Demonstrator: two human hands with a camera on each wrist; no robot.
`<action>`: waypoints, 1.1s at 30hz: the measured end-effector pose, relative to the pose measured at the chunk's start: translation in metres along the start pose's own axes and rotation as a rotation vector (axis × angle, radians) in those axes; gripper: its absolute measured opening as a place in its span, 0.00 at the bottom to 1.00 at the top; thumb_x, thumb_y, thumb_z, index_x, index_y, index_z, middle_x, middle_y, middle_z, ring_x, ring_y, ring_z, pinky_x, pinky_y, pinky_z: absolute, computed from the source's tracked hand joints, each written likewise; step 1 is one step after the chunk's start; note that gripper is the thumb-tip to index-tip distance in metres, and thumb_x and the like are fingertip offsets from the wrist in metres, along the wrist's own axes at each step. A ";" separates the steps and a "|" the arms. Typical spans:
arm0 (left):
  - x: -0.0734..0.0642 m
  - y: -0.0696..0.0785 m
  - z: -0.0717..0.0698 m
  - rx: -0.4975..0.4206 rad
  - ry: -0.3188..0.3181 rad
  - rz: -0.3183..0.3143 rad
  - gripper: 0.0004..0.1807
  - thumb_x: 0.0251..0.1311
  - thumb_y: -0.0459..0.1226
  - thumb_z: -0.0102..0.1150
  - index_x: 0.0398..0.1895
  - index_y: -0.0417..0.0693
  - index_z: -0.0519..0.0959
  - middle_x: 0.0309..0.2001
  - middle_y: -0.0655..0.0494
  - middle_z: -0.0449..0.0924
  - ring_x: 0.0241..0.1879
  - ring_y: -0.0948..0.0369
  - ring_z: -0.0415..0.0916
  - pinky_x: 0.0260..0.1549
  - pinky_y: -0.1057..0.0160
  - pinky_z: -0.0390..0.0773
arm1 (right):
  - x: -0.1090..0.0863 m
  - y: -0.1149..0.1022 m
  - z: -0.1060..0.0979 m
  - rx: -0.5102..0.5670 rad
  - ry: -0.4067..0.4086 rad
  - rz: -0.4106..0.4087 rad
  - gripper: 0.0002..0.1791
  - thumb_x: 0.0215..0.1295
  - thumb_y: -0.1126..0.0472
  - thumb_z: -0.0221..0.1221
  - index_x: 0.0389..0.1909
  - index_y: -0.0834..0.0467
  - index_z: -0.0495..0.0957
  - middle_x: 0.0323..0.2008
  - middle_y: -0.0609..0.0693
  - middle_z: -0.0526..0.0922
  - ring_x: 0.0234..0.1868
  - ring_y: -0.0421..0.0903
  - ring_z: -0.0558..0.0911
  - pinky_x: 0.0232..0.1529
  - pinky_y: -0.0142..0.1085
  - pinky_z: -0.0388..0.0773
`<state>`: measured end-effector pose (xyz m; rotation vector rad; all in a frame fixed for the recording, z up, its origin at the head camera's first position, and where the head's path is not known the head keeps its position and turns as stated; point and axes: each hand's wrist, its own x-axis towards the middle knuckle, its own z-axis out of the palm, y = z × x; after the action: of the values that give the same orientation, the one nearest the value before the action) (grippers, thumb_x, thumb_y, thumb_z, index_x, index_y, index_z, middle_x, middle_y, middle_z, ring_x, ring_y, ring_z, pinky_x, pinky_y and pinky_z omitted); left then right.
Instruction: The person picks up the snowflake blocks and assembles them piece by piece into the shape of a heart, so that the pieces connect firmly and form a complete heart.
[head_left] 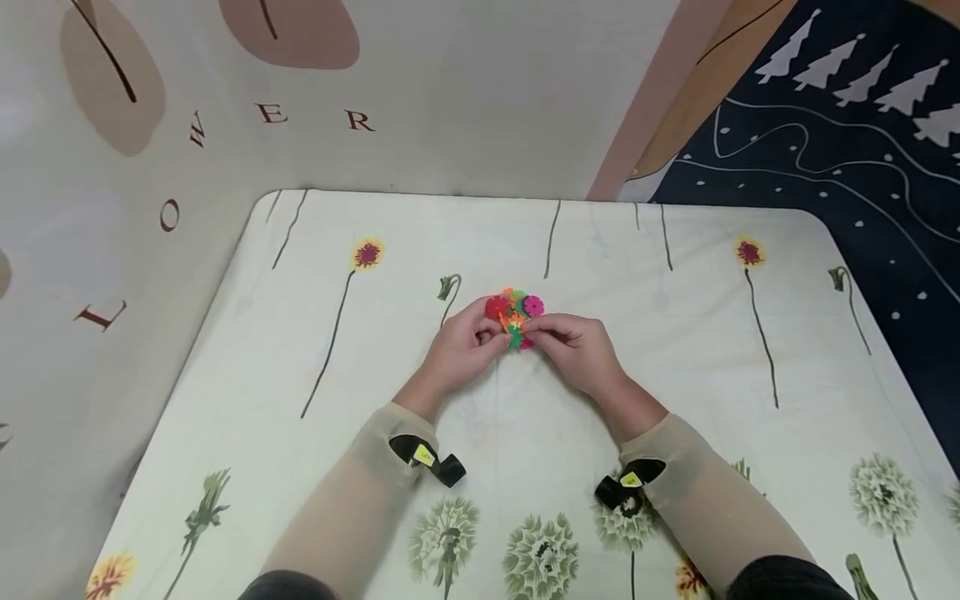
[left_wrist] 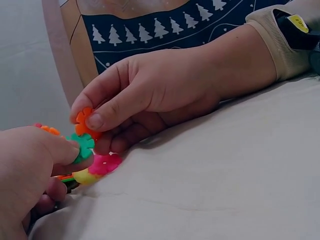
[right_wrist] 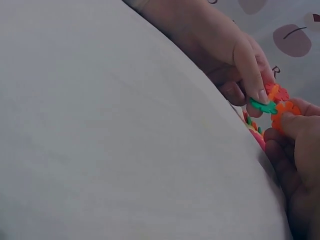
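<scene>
A cluster of interlocking flower-shaped plastic discs [head_left: 514, 312], in red, orange, green and pink, sits between both hands above the table. My left hand [head_left: 461, 346] pinches a green flower disc [left_wrist: 84, 146] between thumb and finger. From the other side, my right hand [head_left: 581, 350] pinches an orange flower disc [right_wrist: 284, 116] whose edge meets the green one; whether the two are locked together I cannot tell. Pink [left_wrist: 106, 163] and yellow [left_wrist: 86, 176] discs show below the hands in the left wrist view. Fingers hide part of the cluster.
A white cloth printed with flowers covers the table [head_left: 495, 433]. Behind it hang a pale printed cloth [head_left: 465, 108] and, at the right, a dark cloth with white trees [head_left: 810, 137]. Each wrist wears a small black camera [head_left: 450, 471].
</scene>
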<state>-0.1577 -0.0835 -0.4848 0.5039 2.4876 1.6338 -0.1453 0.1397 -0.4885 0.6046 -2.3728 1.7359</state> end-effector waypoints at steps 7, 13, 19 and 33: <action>0.000 -0.001 -0.005 -0.061 -0.047 0.007 0.15 0.69 0.32 0.69 0.56 0.45 0.79 0.32 0.59 0.84 0.32 0.58 0.73 0.37 0.62 0.74 | 0.001 0.000 -0.002 0.026 -0.051 0.014 0.08 0.65 0.75 0.70 0.42 0.64 0.92 0.43 0.55 0.92 0.48 0.36 0.88 0.50 0.31 0.84; -0.001 -0.003 -0.008 -0.091 -0.067 0.018 0.18 0.69 0.31 0.69 0.59 0.43 0.79 0.32 0.59 0.85 0.32 0.58 0.74 0.36 0.63 0.73 | 0.002 0.000 -0.002 0.049 -0.095 0.002 0.09 0.65 0.75 0.70 0.43 0.64 0.91 0.43 0.55 0.92 0.48 0.37 0.89 0.50 0.33 0.84; 0.000 -0.005 -0.009 -0.136 -0.071 0.020 0.16 0.69 0.30 0.68 0.57 0.43 0.79 0.32 0.58 0.86 0.33 0.58 0.75 0.38 0.63 0.74 | 0.002 -0.001 -0.001 0.070 -0.090 0.044 0.08 0.67 0.75 0.69 0.43 0.64 0.91 0.42 0.56 0.92 0.44 0.44 0.91 0.47 0.32 0.85; 0.002 -0.004 -0.012 -0.192 -0.111 0.001 0.21 0.69 0.30 0.68 0.63 0.39 0.77 0.29 0.55 0.83 0.29 0.58 0.70 0.35 0.63 0.70 | -0.001 -0.007 0.001 0.178 -0.098 0.074 0.08 0.68 0.77 0.66 0.45 0.71 0.89 0.40 0.62 0.91 0.37 0.52 0.92 0.45 0.35 0.87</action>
<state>-0.1636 -0.0947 -0.4835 0.5551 2.2244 1.7696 -0.1418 0.1369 -0.4832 0.6472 -2.3483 2.0100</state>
